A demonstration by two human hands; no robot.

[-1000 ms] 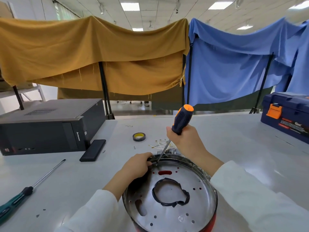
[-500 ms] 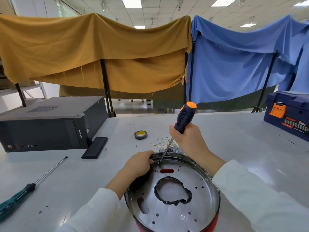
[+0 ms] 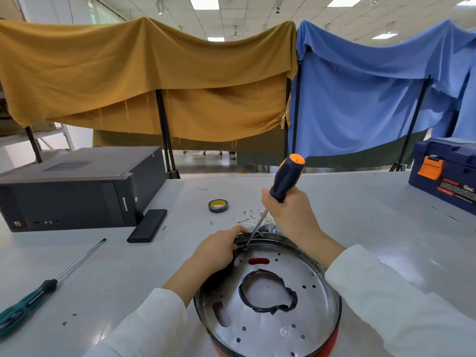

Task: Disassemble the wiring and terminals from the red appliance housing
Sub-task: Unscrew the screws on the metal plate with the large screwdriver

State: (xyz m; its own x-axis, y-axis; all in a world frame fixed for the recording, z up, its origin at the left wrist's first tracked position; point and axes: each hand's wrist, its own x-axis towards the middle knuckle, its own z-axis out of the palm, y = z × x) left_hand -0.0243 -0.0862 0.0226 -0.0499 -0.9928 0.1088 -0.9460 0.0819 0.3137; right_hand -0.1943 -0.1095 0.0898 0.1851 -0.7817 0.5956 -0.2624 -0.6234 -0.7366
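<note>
Hands unmoved: R hand [image 3: 288, 215] grips screwdriver [image 3: 286, 181], L hand [image 3: 219, 249] steadies housing [image 3: 332, 338].

Red housing [image 3: 327, 343]: only a thin red band shows under the metal plate [image 3: 270, 305]; bottom edge cuts it off at 6 o'clock. Wiring inside hidden by the plate. Left hand [image 3: 219, 249]: fingertips tucked over the rim at 11 o'clock, out of sight. Green screwdriver [image 3: 38, 292]: handle end cut by the left edge. Toolbox [image 3: 445, 173]: cut by the right edge; label print too small to read. Pale bits [image 3: 251, 216] past the rim at 12 o'clock, too small to identify.
</note>
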